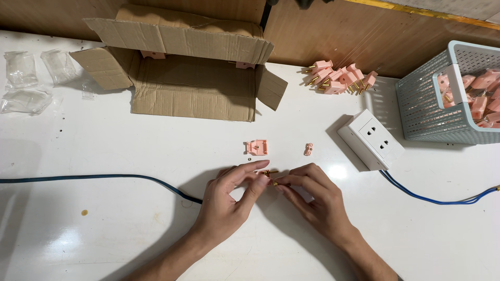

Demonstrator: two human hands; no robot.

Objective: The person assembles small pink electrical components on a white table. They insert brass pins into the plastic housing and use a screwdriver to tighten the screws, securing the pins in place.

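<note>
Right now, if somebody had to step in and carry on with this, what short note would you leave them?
Left hand: fingertips pinch small brass pins at the table's middle.
Right hand: fingertips meet the same brass pins from the other side.
Cable: dark blue, runs from the left edge under the left hand.
Loose parts: open pink plug shell and small pink clamp piece lie just beyond the hands.
Done: assembled pink plugs piled at the back; more in the grey basket.
Left: shell not yet closed around the pins.
Nearby: white socket block, cardboard box.
</note>
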